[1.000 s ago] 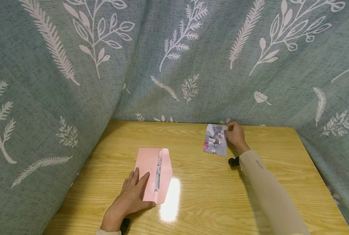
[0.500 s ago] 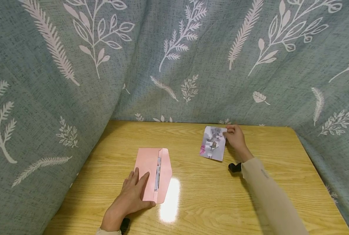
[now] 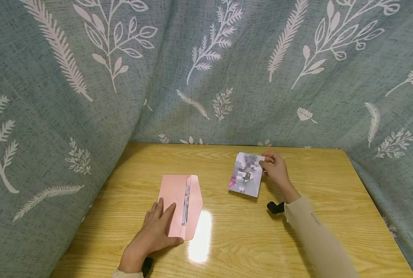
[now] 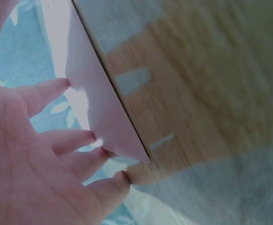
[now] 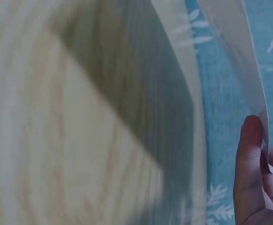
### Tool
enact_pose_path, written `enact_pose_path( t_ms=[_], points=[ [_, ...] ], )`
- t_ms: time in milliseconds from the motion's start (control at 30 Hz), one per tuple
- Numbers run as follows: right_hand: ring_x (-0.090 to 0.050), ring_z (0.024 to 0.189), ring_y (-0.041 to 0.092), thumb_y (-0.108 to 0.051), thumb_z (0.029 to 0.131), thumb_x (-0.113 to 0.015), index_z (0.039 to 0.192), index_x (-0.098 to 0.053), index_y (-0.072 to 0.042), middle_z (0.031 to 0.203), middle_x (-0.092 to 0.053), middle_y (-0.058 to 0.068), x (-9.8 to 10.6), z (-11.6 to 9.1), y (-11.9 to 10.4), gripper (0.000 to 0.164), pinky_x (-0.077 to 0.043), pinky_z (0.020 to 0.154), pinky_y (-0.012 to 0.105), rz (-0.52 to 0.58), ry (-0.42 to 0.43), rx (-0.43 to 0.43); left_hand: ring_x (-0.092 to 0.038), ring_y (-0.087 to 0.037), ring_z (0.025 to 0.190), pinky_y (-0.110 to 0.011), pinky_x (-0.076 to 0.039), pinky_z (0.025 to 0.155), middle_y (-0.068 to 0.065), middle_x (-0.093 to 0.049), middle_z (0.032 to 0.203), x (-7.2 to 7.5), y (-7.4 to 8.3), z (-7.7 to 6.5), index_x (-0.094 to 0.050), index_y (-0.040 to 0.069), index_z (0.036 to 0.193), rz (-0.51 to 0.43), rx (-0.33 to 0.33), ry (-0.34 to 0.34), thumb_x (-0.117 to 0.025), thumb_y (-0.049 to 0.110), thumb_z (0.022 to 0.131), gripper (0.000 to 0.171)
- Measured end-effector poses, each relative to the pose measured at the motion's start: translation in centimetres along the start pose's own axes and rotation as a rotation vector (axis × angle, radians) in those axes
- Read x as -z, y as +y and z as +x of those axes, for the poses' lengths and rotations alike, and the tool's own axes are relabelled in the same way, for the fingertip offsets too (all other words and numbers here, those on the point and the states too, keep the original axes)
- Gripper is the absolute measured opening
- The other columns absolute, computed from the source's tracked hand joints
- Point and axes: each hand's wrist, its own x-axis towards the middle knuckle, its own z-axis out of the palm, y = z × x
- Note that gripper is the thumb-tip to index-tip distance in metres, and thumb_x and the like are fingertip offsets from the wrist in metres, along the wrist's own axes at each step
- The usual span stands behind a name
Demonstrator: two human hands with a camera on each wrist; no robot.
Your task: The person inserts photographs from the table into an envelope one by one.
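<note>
A pink envelope (image 3: 169, 189) lies on the table at left centre, its pointed flap (image 3: 194, 208) folded out to the right. Greyish card edges (image 3: 186, 204) show in its mouth. My left hand (image 3: 154, 231) rests on the envelope's lower left with fingers spread; in the left wrist view the fingertips (image 4: 64, 83) touch its pink surface. My right hand (image 3: 276, 170) pinches the upper right corner of a picture card (image 3: 246, 175), grey with a magenta flower at its lower left. The right wrist view shows this card (image 5: 246, 61) edge-on between thumb and fingers, raised off the table.
The wooden table (image 3: 227, 239) runs back to a blue-green leaf-patterned curtain (image 3: 206, 77) that hangs behind it and on both sides. A bright light reflection (image 3: 200, 235) lies right of the envelope. Black wrist cameras (image 3: 275, 207) stick out at both wrists.
My right hand has brought the card left and nearer, away from the table's back edge. My left hand and the envelope have stayed in place.
</note>
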Motion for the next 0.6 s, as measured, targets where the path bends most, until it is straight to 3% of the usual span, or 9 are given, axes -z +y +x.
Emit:
enact_pose_path(
  t_ms=[267,600],
  points=[
    [-0.062,0.062,0.015,-0.005,0.098,-0.062,0.134,-0.051,0.007,0.1,-0.056,0.011,-2.0,-1.7,-0.3,0.04,-0.056,0.059,0.038,0.037,-0.028,0.017,-0.007,-0.051,0.147,-0.067,-0.011,0.114,-0.034,-0.01,0.159,0.0,0.1,0.0,-0.039,0.009,0.154,0.005,-0.003,0.008,-0.089,0.053,0.067,0.11],
    [-0.059,0.062,0.017,-0.006,0.099,-0.061,0.134,-0.052,0.004,0.102,-0.053,0.011,-5.4,-2.7,-0.1,0.038,-0.054,0.056,0.032,0.084,-0.045,-0.006,-0.007,-0.051,0.146,-0.067,-0.012,0.114,-0.034,-0.01,0.159,-0.1,0.1,0.1,-0.039,0.01,0.154,0.009,0.0,0.015,-0.09,0.053,0.066,0.11]
  ],
)
